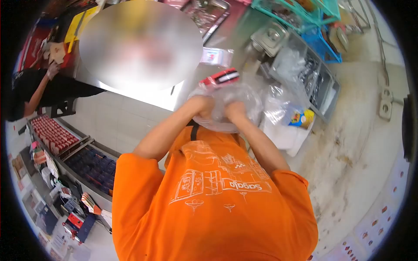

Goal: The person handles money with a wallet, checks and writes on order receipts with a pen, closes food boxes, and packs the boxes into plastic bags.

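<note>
A clear plastic bag (244, 98), spread into a round shape, lies at the counter edge in front of my orange shirt. My left hand (203, 106) is closed at its left side, apparently gripping the plastic. My right hand (236, 111) reaches into the middle of the bag, its fingers hidden from view. Just beyond the bag lies a red packet (220, 78) with a black and white band. Behind that is a small clear packet (217, 56) with a printed label.
To the right stand a grey divided bin (320, 80) holding plastic-wrapped items, a lidded metal container (270, 38) and a yellow-blue package (301, 118). Teal baskets (296, 17) are at the back. Another person's hand (52, 69) is at far left. A large blurred patch hides part of the counter.
</note>
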Tool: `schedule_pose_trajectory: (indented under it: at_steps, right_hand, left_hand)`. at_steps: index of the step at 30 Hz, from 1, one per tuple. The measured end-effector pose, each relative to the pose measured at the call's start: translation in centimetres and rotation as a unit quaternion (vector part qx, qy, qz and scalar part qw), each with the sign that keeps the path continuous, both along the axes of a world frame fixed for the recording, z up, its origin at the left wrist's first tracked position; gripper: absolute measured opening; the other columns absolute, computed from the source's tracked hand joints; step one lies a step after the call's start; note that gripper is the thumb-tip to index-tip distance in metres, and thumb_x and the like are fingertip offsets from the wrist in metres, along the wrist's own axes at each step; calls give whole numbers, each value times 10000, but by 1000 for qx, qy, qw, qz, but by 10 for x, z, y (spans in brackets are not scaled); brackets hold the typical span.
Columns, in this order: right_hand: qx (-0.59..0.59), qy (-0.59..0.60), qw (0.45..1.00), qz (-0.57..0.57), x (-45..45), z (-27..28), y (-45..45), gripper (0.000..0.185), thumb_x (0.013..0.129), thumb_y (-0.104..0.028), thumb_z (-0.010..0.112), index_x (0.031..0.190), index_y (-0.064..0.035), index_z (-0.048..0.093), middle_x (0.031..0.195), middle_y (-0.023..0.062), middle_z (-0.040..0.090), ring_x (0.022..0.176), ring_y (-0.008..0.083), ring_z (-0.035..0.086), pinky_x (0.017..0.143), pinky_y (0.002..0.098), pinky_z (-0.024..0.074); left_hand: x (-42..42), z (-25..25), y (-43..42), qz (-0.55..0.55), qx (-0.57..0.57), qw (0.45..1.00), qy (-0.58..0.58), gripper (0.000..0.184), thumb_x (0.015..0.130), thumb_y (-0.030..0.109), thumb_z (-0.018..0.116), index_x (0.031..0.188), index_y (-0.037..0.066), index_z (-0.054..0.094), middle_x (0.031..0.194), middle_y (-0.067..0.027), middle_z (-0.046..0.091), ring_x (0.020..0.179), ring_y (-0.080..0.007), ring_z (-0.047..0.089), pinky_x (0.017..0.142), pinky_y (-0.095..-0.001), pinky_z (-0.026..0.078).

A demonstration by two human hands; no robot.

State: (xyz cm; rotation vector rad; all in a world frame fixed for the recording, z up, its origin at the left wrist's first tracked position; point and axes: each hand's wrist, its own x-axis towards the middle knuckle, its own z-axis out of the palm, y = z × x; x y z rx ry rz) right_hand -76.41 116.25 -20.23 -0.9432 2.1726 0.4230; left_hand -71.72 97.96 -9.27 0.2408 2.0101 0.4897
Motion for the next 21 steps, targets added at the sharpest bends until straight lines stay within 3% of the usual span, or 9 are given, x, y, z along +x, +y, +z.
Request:
schedule_pose_trajectory:
  at_steps: [3,6,8,12,15,16,17,19,21]
  right_hand:
    - [59,-112,980,156,-9,62,-24,285,809,-317,697,960,-82,757,1050,171,718,988,349,687,788,457,553]
    - [32,-132,979,155,-16,147,-80,416,782,-367,732,1075,-72,720,1109,188,699,1042,347,669,848,459,541]
    - [-20,-126,983,133,-24,219,-127,567,763,-386,752,1220,-68,640,1174,196,672,1103,350,642,903,457,522]
    - [-320,-85,936,116,-34,227,-208,891,723,-460,798,1403,-20,428,1256,223,603,1152,397,596,955,459,493]
    - [-495,-49,867,26,-13,169,-276,993,760,-510,787,1446,41,326,1413,234,472,1229,412,537,980,455,473]
    - [-467,-105,870,-120,-8,134,-289,963,768,-505,788,1431,42,353,1391,214,502,1214,393,551,970,442,477]
    - [-430,-157,849,-263,-5,99,-303,933,777,-500,788,1416,44,380,1369,195,532,1199,374,564,959,429,481]
    - [-354,-273,780,-437,7,89,-328,857,796,-475,790,1381,41,437,1319,154,583,1168,317,585,941,403,485]
    - [-287,-399,701,-516,28,113,-336,762,816,-436,790,1343,32,499,1264,112,627,1137,241,598,926,377,485]
  left_hand:
    - [-2,-3,-29,141,90,982,-91,443,887,391,651,941,-44,714,891,-188,723,792,-294,708,717,-436,565]
    - [5,7,-40,70,71,993,56,410,961,329,563,1004,-58,690,871,-156,718,774,-237,705,711,-393,565]
    - [33,22,-58,268,234,933,52,397,984,318,547,1037,-52,683,881,-142,718,761,-216,696,711,-365,564]
    - [101,63,-123,661,414,625,47,367,1017,305,509,1113,-13,664,925,-102,710,775,-196,681,726,-320,562]
    - [146,24,-186,816,285,419,277,412,1013,330,525,1195,-33,595,1022,-120,695,828,-173,666,723,-305,548]
    - [155,15,-216,832,154,407,344,465,1003,343,548,1257,-46,557,1059,-121,683,859,-166,648,776,-307,529]
    - [158,2,-249,854,129,333,378,534,992,378,562,1285,-68,536,1073,-126,673,844,-168,632,811,-307,507]
    - [147,-27,-310,840,70,339,418,570,984,426,566,1264,-70,570,1039,-118,682,861,-149,621,833,-303,491]
    - [126,-40,-352,809,209,484,262,583,978,465,564,1221,-63,607,1012,-106,692,850,-141,623,819,-300,494]
